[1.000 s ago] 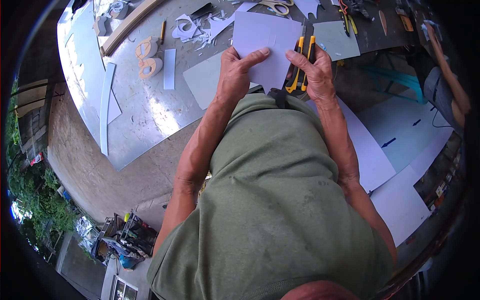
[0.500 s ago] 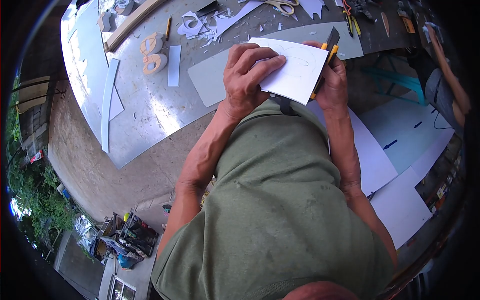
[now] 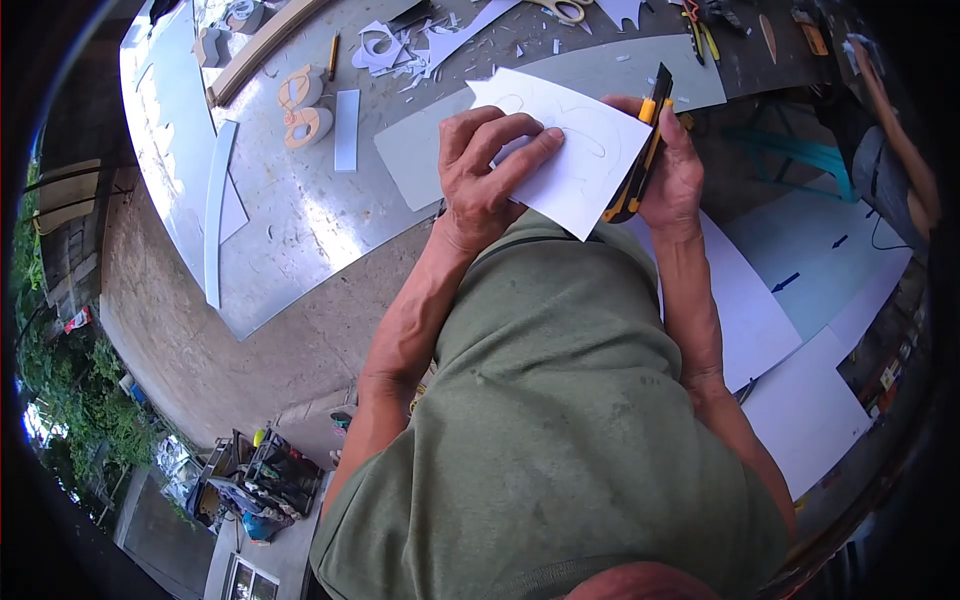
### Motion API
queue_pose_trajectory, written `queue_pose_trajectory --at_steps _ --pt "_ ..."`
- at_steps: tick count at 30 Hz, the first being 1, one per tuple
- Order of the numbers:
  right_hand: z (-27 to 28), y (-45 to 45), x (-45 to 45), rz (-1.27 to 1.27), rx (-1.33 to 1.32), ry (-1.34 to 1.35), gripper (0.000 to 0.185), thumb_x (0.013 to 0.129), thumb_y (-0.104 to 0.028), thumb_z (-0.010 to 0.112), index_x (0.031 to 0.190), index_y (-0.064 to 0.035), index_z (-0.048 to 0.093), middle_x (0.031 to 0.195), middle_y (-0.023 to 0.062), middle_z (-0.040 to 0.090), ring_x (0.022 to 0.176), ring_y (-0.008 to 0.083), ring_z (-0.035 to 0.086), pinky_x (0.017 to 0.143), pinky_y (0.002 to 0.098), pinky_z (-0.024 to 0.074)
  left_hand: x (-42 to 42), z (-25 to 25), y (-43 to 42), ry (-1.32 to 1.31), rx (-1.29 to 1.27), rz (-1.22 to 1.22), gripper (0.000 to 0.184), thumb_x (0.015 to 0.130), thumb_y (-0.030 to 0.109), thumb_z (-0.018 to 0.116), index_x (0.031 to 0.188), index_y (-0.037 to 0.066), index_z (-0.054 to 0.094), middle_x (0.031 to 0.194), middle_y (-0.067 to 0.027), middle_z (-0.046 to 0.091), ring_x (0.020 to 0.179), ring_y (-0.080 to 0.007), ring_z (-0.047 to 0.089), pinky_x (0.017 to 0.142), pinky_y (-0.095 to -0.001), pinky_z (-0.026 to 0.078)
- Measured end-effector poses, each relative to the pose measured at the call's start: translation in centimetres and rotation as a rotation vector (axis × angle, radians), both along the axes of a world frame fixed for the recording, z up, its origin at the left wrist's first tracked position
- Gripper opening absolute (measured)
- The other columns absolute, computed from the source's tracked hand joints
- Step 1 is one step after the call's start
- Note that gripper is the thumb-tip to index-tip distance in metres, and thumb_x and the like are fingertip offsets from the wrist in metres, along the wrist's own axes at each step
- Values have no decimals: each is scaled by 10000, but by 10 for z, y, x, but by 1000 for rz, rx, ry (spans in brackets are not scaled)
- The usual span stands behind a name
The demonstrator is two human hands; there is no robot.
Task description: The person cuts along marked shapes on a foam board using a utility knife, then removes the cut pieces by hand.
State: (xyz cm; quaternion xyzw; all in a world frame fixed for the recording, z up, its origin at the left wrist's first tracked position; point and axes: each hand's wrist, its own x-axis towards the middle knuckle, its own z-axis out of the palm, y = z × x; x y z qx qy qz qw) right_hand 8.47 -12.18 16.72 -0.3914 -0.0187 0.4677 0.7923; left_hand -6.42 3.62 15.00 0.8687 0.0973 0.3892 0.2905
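A white sheet [image 3: 585, 150] with faint pencil curves is held tilted in front of my body. My left hand [image 3: 490, 165] grips its left side, fingers on top. My right hand [image 3: 665, 165] is wrapped round yellow-and-black cutters [image 3: 641, 155] at the sheet's right edge; how many there are is hard to tell. Part of the right fingers is hidden behind the cutters and sheet. Beyond the sheet, a grey-green board [image 3: 655, 75] lies on the metal table [image 3: 300, 210].
Paper scraps [image 3: 400, 55], scissors [image 3: 563, 10], a pencil [image 3: 333, 57], wooden cut-outs [image 3: 303, 108] and pliers [image 3: 698, 35] lie on the table. A wooden bar [image 3: 262, 52] is farther left. Another person's arm [image 3: 895, 135] shows at far right, near a teal stool [image 3: 790, 155].
The sheet has been turned over, showing its pencil-marked side, and rotated slightly. My left fingers have moved onto its face. The cutters have shifted right and tilted with my right hand.
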Motion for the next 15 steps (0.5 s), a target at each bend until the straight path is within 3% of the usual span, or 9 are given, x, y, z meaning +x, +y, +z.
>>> queue_pose_trajectory --at_steps 2,3,5,8,9,10,12,13,15 --pt "2 -2 0 54 -18 13 408 960 -249 667 1223 62 655 838 70 712 577 112 630 539 247 536 -4 -5 1 26 17 -15 505 564 209 874 1065 209 805 1008 9 714 979 -243 600 884 -369 503" --pt "0 -4 0 55 -19 14 408 960 -249 667 1223 62 655 838 70 712 577 112 630 539 247 536 -5 -8 3 27 16 -14 505 564 209 874 1065 209 805 1008 9 714 979 -243 600 884 -369 503" --pt "-7 -7 1 114 -262 -262 326 925 -195 714 1158 33 691 807 58 699 566 91 614 522 219 517 -8 -12 9 54 81 -7 498 588 176 873 1079 209 798 1092 -8 708 1015 -248 605 910 -360 502" --pt "-15 -4 -4 92 -305 -258 258 897 -126 739 1115 9 714 782 42 691 555 86 609 518 211 512 -6 -12 13 110 84 101 497 629 128 846 1118 194 780 1197 -48 686 1076 -276 607 938 -369 498" --pt "-19 -2 -5 70 -352 -271 258 896 -92 740 1119 29 695 790 43 681 555 100 611 519 227 511 -5 -18 16 110 61 169 533 786 85 792 1304 158 695 1295 -88 656 1086 -274 632 950 -373 518" --pt "-25 0 -6 71 -354 -272 258 896 -92 740 1119 29 695 790 43 681 555 100 611 519 227 511 -5 -27 17 110 59 170 533 786 85 792 1304 158 695 1295 -88 656 1086 -274 632 950 -373 518" --pt "-43 6 -7 -51 -378 -256 255 888 -53 746 1108 53 671 826 62 679 554 119 616 522 243 505 -12 -51 13 -12 -1056 132 571 933 108 712 1474 68 533 1324 -140 641 1061 -239 653 939 -364 543" --pt "-55 9 -6 -80 -389 -285 269 884 -50 755 1101 71 651 848 78 670 555 131 620 523 256 498 -21 -62 19 -3 -1416 25 615 1000 137 650 1537 -23 396 1329 -175 626 1066 -204 658 939 -345 554" --pt "-72 15 -9 -87 -421 -282 272 882 -56 759 1099 71 653 848 78 667 553 132 619 523 257 497 -18 -63 15 74 -1468 21 616 993 131 659 1527 -38 404 1318 -174 629 1087 -200 653 953 -341 544"
